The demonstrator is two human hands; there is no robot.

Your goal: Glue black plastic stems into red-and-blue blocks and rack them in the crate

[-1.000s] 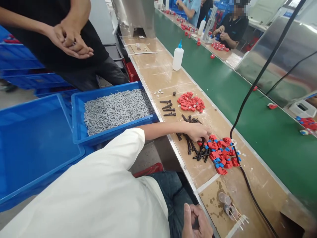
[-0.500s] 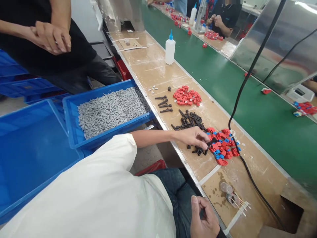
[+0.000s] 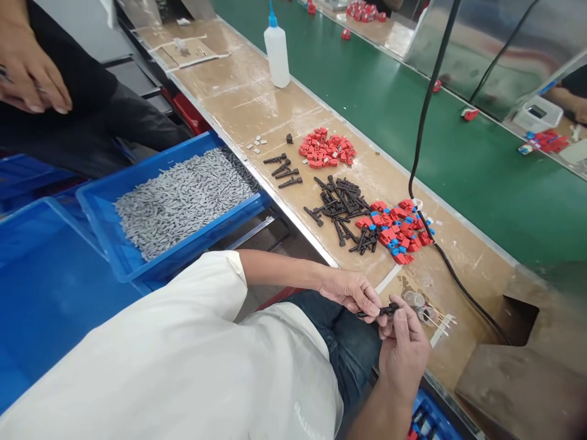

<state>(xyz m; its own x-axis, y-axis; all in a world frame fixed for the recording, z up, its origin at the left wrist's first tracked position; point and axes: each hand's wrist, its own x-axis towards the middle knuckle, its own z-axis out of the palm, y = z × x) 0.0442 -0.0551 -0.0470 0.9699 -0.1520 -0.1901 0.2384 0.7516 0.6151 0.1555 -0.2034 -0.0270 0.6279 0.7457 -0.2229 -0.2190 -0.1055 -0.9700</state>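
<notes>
My left hand (image 3: 351, 291) pinches one end of a small black plastic rod-shaped part (image 3: 387, 310) above my lap at the bench edge. The fingers of my right hand (image 3: 406, 339) are closed round the other end, which has a thicker head. Just beyond both hands is a heap of similar black rod parts (image 3: 342, 198) on the bench (image 3: 238, 104). Touching that heap, red and blue plastic pieces (image 3: 398, 235) lie in a loose pile. Beside my right hand stand small clear cups (image 3: 414, 299) with thin sticks (image 3: 440, 319).
Farther left are red pieces (image 3: 326, 148), several separate black rods and a white squeeze bottle (image 3: 277, 55). A black cable (image 3: 422, 134) hangs across the bench. A green conveyor belt (image 3: 367, 110) runs behind. Blue bin (image 3: 98, 238) holds grey parts; another person's hand (image 3: 34, 73) is at upper left.
My left hand has come back from the pile with a black rod part, toward my body. My right hand has risen to meet it and now grips it too. The view has shifted.
</notes>
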